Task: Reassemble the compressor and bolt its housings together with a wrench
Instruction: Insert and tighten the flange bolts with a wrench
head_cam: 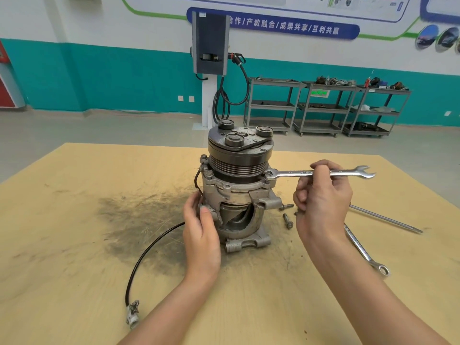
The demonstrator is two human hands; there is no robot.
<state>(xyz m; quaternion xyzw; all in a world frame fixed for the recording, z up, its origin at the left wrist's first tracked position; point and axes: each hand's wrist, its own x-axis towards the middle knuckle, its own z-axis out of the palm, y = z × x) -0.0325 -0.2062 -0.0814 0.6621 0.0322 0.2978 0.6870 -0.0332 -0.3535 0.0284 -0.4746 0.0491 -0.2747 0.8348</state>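
The compressor [236, 185] stands upright in the middle of the wooden table [74, 245], its dark pulley and clutch on top and a cutaway in its grey housing. My left hand [201, 232] grips the housing's lower left side. My right hand [323, 195] pinches the shaft of a combination wrench [348, 173] that lies level. The wrench's ring end sits on a bolt at the housing's upper right flange, and its open jaw points right. Two loose bolts [287, 215] lie on the table just right of the compressor's base.
A second wrench [366, 252] and a thin metal rod [385, 219] lie at the right, partly under my right forearm. A black cable with a connector [132, 317] runs from the compressor to the front left. A dark grease stain [139, 220] marks the table. Shelving carts stand far behind.
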